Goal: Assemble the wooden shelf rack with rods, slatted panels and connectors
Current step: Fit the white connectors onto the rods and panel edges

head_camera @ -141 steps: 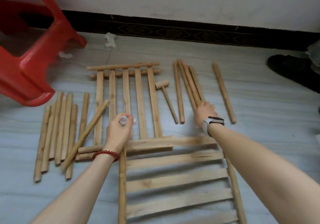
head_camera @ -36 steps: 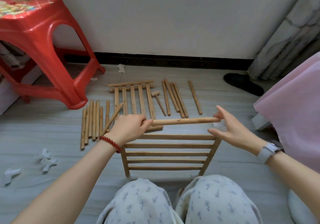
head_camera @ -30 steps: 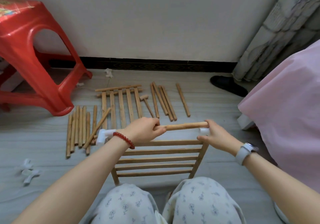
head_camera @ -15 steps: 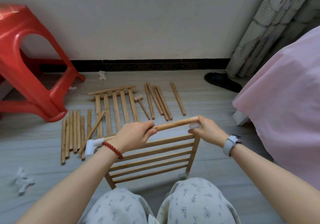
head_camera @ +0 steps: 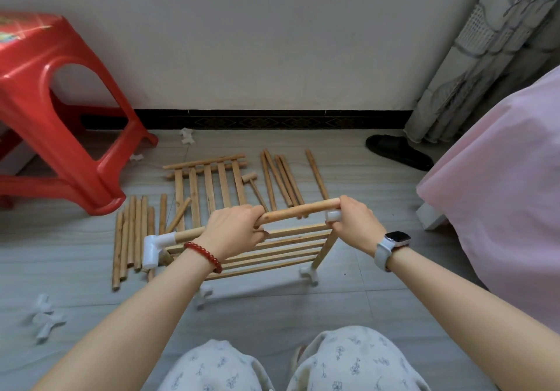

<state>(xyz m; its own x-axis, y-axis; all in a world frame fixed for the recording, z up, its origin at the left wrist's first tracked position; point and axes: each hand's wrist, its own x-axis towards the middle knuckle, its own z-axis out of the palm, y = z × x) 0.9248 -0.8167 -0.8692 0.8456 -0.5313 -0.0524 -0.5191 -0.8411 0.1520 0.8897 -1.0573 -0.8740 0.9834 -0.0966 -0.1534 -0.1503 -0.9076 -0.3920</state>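
Grey plank floor (head_camera: 348, 309) runs back to a white wall (head_camera: 272, 36) with a dark skirting strip, and open floor lies between the knees and the rack. On the left a red stool (head_camera: 63, 118) crowds the edge; on the right a pink bedspread (head_camera: 500, 196) and a curtain (head_camera: 485, 51) close things in, with a black slipper (head_camera: 398, 152) by the skirting. No writing can be read anywhere.

Centre stage: a slatted panel (head_camera: 272, 249) stands on edge on white connectors (head_camera: 309, 275). Above it the left hand (head_camera: 235, 231) is wrapped round a rod (head_camera: 298, 211), gripping near its middle. The rod's left end sits in a white elbow (head_camera: 155, 246). The right hand (head_camera: 354, 220) is curled over the rod's right end and a white connector there, just above the panel's right post.

Behind, a second panel (head_camera: 209, 183) lies flat, a small mallet (head_camera: 253, 186) beside it, loose rods (head_camera: 280, 180) to its right and a bundle of rods (head_camera: 131, 233) to its left. Spare connectors (head_camera: 45, 318) sit at lower left, well apart.
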